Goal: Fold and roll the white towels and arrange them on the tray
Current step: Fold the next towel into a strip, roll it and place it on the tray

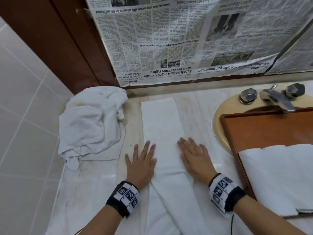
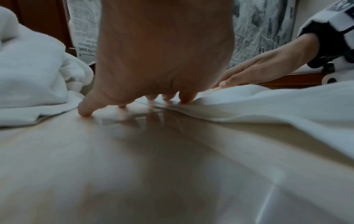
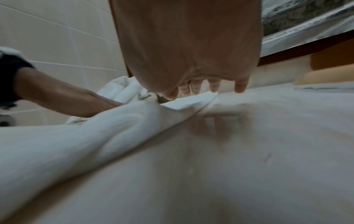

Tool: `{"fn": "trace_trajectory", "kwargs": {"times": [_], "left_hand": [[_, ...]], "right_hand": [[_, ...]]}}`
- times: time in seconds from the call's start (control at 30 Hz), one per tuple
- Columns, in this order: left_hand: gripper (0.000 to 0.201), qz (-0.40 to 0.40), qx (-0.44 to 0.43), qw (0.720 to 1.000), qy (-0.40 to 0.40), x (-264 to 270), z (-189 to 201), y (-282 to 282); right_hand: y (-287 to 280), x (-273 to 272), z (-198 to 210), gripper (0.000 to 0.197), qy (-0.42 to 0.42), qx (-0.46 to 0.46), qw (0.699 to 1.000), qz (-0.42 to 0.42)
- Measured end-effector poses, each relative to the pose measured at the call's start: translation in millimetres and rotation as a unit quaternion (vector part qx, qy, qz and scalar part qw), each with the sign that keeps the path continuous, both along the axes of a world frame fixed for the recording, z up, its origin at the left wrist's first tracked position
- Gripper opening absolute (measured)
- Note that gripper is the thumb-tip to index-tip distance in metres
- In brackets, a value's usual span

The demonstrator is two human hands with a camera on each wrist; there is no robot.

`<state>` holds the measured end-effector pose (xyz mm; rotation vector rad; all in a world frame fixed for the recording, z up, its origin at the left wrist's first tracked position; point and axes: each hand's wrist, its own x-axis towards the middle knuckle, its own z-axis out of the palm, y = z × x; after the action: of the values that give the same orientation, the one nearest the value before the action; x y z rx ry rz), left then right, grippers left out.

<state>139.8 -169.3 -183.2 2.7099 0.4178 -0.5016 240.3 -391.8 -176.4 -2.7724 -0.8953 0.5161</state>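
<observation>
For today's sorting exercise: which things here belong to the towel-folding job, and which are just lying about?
Belongs to the job:
folded towel strip
crumpled towel pile
wooden tray
towels on the tray
left hand
right hand

Just lying about:
newspaper
tap
sink

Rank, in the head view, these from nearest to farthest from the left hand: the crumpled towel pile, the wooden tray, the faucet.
From the left hand:
1. Crumpled towel pile, just to its left on the counter.
2. Wooden tray, across on the right, over the sink.
3. Faucet, at the back right, beyond the tray.
</observation>
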Motion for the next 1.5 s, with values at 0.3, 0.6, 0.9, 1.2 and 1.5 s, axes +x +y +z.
{"fn": "trace_trajectory", "kwargs": {"times": [0.3,0.6,0.9,1.2,1.5], "left_hand": [[0.056,-0.009,0.046,0.999,-0.001,58,1,20],[0.054,0.048,-0.025,0.997,-0.060,90,12,23],[0.033,-0.012,-0.169,0.963,-0.210,5,0,2],[0.018,0.017,-0.189,0.952,-0.242,-8,6,13],[0.023,-0.002,-0.176,0.959,-0.221,-24,4,35]], "right_hand": [[19,35,0,0.070,0.010,-0.066,0.998,0.005],[27,70,11,0.053,-0.008,0.040,0.998,-0.047],[1,-60,37,0.050,0.105,0.085,0.990,-0.048],[31,-95,52,0.015,0.150,0.115,0.975,-0.112],[85,-154,34,0.017,0.183,0.138,0.968,-0.105]]}}
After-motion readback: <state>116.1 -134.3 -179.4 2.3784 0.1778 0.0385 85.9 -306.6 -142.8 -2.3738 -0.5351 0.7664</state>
